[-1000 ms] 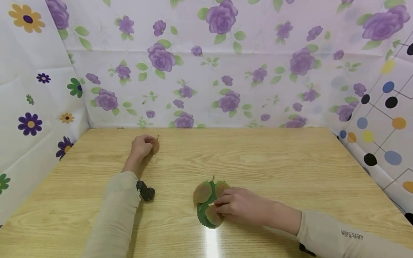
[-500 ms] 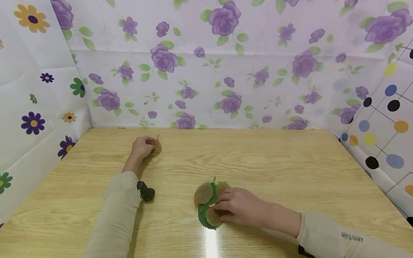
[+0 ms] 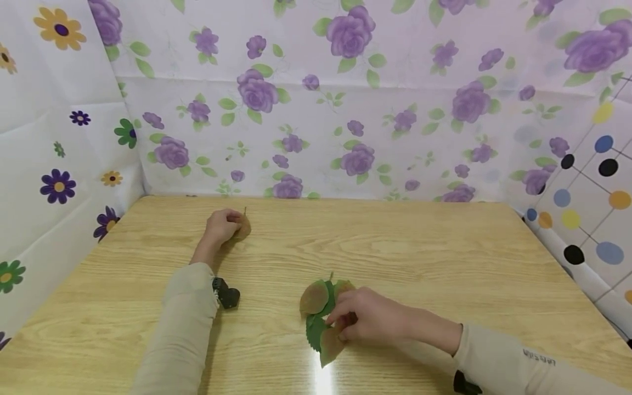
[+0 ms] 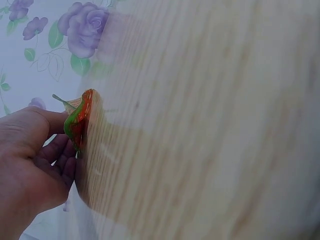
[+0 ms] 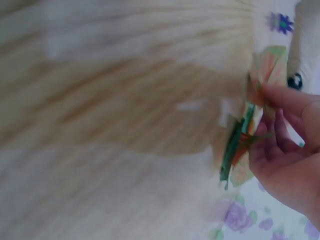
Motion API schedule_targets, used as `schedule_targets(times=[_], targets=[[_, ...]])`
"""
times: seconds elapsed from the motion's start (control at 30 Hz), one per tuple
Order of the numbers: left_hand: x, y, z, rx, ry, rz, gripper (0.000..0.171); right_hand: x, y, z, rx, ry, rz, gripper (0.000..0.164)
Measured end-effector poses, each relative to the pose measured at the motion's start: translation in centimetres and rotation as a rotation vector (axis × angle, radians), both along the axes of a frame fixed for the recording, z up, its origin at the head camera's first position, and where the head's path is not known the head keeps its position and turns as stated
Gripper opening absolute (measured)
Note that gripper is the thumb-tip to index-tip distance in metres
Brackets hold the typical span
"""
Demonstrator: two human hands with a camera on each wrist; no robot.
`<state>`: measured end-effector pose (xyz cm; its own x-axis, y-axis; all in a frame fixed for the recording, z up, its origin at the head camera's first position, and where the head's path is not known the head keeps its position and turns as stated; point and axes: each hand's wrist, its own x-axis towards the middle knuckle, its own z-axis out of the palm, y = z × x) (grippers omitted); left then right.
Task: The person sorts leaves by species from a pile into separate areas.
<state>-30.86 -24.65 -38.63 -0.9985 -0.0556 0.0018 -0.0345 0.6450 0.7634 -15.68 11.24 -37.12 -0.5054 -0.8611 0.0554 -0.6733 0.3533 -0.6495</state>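
Note:
At the far left of the table, my left hand [image 3: 222,226] holds a brownish leaf [image 3: 245,226] by its edge. The left wrist view shows this leaf [image 4: 80,120] as green and orange-red, its stem sticking up, with thumb and fingers at it. Near the middle front, my right hand [image 3: 370,315] pinches a brown-green leaf [image 3: 331,345], tip pointing toward the front edge. Around it lie a rounded brown leaf with a green rim [image 3: 314,298], a dark green serrated leaf [image 3: 315,332] and another brownish leaf [image 3: 344,286], partly hidden by the hand.
The wooden table [image 3: 419,247] carries the leaves. A flowered cloth [image 3: 316,137] hangs along its back, with patterned cloths at both sides. A black device [image 3: 227,294] sits on the left wrist. Light glares on the table near the front.
My right hand has turned and drawn its leaf toward the front, baring more of the dark green leaf. The left hand stays at its leaf. The head view has shifted slightly.

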Motion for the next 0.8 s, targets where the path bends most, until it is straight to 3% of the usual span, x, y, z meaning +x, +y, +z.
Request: schedule_targets(times=[0.2,0.4,0.63,0.8], targets=[[0.0,0.1,0.0,0.026,0.009,0.002,0.031,-1.1,0.2,1.0,-0.080,-0.252,-0.028,0.009],[-0.1,-0.1,-0.2,0.047,0.017,0.011,0.032,-2.7,-0.1,2.4,-0.111,-0.403,-0.170,0.009],[0.0,-0.2,-0.3,0.040,0.023,-0.008,0.031,-6.2,-1.0,2.8,-0.172,-0.427,-0.381,0.015],[-0.1,-0.2,-0.5,0.065,0.020,-0.001,0.032,-8.9,-2.1,3.4,-0.226,-0.398,-0.457,0.019]])
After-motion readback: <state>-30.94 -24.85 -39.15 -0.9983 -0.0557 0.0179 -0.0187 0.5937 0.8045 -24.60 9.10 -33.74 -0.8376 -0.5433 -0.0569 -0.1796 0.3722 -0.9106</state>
